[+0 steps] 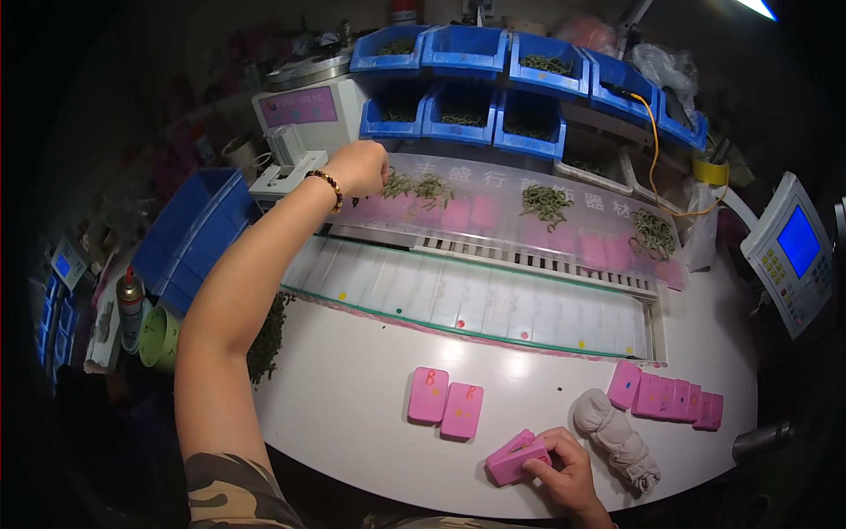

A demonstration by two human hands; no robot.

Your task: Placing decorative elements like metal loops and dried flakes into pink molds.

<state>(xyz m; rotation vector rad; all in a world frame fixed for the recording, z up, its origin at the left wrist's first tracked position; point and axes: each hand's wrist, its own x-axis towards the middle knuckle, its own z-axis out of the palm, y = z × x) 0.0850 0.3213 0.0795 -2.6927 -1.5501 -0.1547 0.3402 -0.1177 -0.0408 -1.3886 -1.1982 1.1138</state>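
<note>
My right hand (571, 472) grips a pink two-part mould (507, 465) near the front edge of the table, its halves parted in a wedge. My left hand (359, 167) reaches far over the table to the left end of a translucent cover. Its fingers are bent together beside a pile of small curled green pieces (427, 189); the fingertips are partly hidden, so what they hold, if anything, does not show. Two more pink moulds, one left (427, 395) and one right (463, 411), lie side by side on the white table (352, 397).
A long glass-topped tray (476, 304) crosses the table. Further green piles, one central (546, 204) and one at right (652, 234), rest on the cover. Blue bins (458, 110) line the back. A rolled cloth (617, 439) and a row of pink moulds (665, 397) lie right, below a control panel (793, 247).
</note>
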